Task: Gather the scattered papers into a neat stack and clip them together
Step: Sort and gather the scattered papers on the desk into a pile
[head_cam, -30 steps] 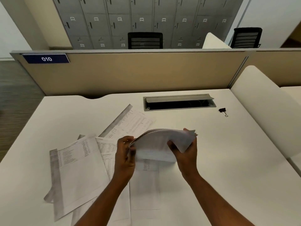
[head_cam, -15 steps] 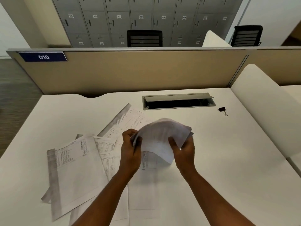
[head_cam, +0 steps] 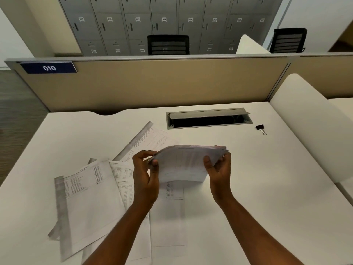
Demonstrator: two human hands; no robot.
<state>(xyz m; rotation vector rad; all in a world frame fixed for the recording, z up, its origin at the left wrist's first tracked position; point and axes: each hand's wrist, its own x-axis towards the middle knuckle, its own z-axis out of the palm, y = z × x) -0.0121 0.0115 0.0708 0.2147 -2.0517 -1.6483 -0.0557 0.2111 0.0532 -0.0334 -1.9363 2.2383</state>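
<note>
Above the desk (head_cam: 248, 169), left hand (head_cam: 146, 178) and right hand (head_cam: 219, 169) grip the paper stack (head_cam: 183, 163).

1 binder clip (head_cam: 260, 128) (black); 2 hands; 2 chairs; 1 held paper stack (head_cam: 183, 163).

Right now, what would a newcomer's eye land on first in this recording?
The bundle of papers held up over mid-desk, the left hand and right hand gripping its ends. Then the loose sheets fanned across the desk at left, and the small black clip lying alone at far right.
</note>
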